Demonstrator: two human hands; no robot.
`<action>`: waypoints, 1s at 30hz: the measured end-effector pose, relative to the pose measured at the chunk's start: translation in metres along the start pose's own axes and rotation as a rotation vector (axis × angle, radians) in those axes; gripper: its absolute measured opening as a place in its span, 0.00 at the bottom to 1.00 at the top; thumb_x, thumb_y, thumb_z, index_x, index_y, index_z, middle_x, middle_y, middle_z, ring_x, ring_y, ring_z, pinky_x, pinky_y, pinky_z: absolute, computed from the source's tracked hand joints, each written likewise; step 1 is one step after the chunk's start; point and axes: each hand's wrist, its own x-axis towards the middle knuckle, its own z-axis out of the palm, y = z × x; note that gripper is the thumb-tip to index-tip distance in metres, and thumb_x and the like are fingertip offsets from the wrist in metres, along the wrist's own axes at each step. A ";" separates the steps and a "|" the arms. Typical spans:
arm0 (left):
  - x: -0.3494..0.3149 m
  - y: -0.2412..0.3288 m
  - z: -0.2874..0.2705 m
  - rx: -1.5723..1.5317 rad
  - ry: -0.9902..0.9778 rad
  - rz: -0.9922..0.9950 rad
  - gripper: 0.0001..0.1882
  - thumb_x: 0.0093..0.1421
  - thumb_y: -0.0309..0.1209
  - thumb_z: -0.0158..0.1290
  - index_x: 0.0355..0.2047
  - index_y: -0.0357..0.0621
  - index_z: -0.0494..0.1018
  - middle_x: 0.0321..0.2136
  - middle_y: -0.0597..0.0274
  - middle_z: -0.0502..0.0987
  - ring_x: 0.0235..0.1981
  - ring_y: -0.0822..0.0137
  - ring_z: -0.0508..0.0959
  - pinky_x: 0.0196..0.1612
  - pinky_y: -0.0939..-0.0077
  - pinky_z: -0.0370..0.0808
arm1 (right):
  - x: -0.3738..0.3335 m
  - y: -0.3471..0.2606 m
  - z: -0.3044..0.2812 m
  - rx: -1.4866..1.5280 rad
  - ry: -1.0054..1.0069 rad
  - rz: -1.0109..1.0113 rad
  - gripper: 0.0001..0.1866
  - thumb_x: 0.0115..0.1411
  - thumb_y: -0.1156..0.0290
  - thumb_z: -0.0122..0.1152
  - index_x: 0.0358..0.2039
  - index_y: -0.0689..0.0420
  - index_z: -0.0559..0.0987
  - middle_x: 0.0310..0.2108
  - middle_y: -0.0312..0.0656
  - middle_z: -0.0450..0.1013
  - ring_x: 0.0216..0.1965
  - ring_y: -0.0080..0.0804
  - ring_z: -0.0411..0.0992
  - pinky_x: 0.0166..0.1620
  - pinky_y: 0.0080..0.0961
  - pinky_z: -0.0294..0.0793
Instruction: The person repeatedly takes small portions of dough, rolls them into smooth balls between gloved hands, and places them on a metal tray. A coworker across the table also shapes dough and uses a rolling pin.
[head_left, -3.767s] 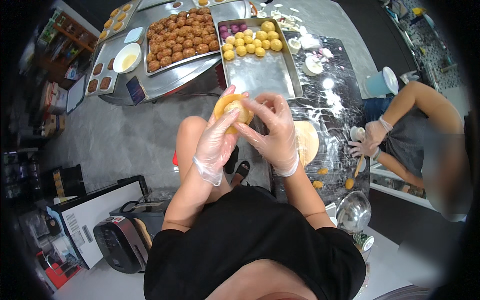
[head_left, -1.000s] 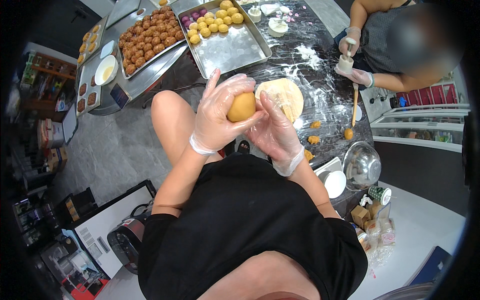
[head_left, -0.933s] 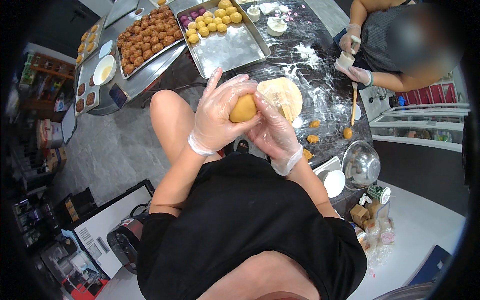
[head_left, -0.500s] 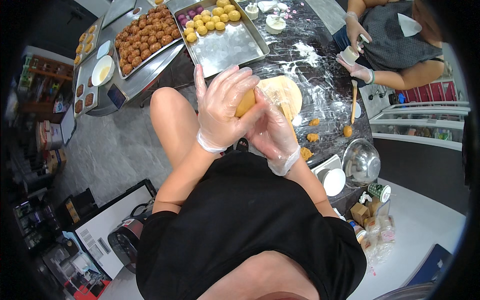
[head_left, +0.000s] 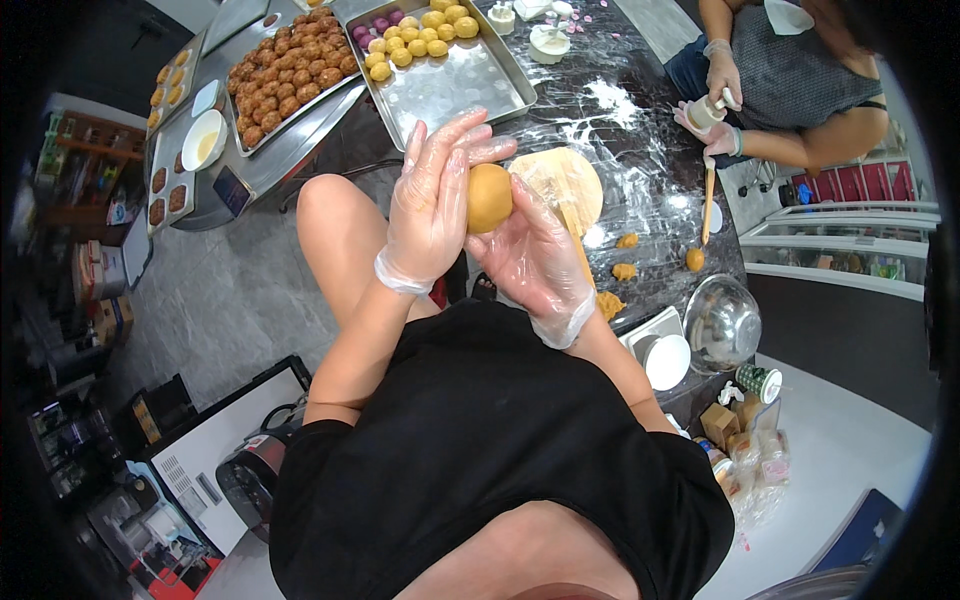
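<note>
Between my two hands, in clear plastic gloves, sits a smooth yellow-brown dough ball (head_left: 490,197). My left hand (head_left: 424,212) lies against the ball's left side, its fingers stretched out and pointing away from me. From the right and below, my right hand (head_left: 540,262) cups the ball, the thumb and fingers against its edge. Just beyond my right hand is a round wooden board (head_left: 572,185) on the dark, floured table. Small orange dough lumps (head_left: 625,271) lie beside that hand.
A metal tray (head_left: 450,105) with yellow and purple balls stands ahead, beside a tray of brown balls (head_left: 290,85). At right are a scale (head_left: 655,335), a steel bowl (head_left: 722,325) and a wooden stick (head_left: 708,215). Across the table, a gloved co-worker (head_left: 800,100) holds a white mould (head_left: 706,112).
My left hand has rolled back to the left and turned more edge-on, uncovering most of the dough ball. The right hand stays nearly in place. The co-worker's hand has shifted onto the mould.
</note>
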 end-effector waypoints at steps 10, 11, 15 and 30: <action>0.005 -0.013 -0.016 0.259 -0.111 0.111 0.10 0.63 0.35 0.52 0.40 0.50 0.81 0.48 0.61 0.80 0.58 0.56 0.73 0.69 0.43 0.45 | -0.001 0.002 -0.003 -0.033 -0.049 0.030 0.20 0.74 0.58 0.44 0.61 0.53 0.65 0.60 0.41 0.67 0.61 0.31 0.66 0.64 0.35 0.66; 0.005 -0.013 -0.015 0.104 -0.124 0.005 0.10 0.64 0.35 0.52 0.40 0.49 0.81 0.47 0.61 0.81 0.57 0.57 0.74 0.69 0.44 0.45 | -0.002 0.001 0.002 -0.042 -0.035 0.027 0.20 0.74 0.59 0.44 0.61 0.54 0.65 0.59 0.41 0.67 0.61 0.31 0.67 0.64 0.34 0.66; -0.009 -0.015 -0.010 0.282 0.119 0.125 0.10 0.62 0.37 0.56 0.40 0.47 0.80 0.43 0.61 0.82 0.52 0.57 0.78 0.69 0.47 0.45 | 0.002 -0.002 -0.014 -0.008 0.029 0.052 0.18 0.74 0.61 0.44 0.59 0.56 0.67 0.57 0.42 0.68 0.58 0.32 0.68 0.63 0.34 0.67; -0.005 -0.022 -0.005 -0.090 -0.061 0.057 0.18 0.70 0.34 0.39 0.45 0.42 0.79 0.55 0.52 0.75 0.61 0.54 0.70 0.68 0.53 0.53 | 0.002 0.003 -0.005 0.058 -0.001 0.016 0.19 0.74 0.61 0.43 0.61 0.54 0.67 0.61 0.40 0.66 0.63 0.32 0.64 0.67 0.36 0.62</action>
